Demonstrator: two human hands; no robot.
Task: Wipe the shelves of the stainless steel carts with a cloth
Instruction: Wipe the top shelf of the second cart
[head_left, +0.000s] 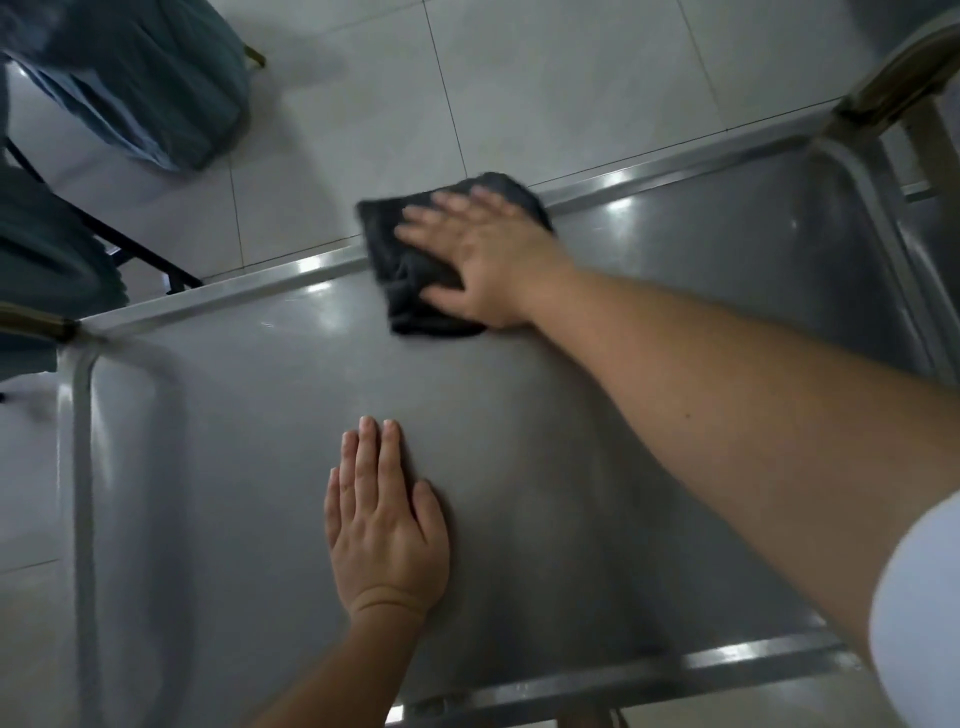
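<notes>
The head view looks down on a shallow stainless steel cart shelf (597, 415). The right hand (483, 260) presses a dark grey folded cloth (410, 275) flat-fingered against the far rim. The left hand (384, 525) rests flat, holding nothing. Pale floor tiles (545, 78) lie beyond.

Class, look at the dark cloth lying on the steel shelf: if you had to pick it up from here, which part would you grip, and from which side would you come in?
Grip the bunched near end of the cloth, coming from above on the camera's side. That end lies free of the right hand, which presses flat on the rest, and its folds give fingers a ridge to pinch. The far end overhangs the shelf rim, harder to reach.
</notes>
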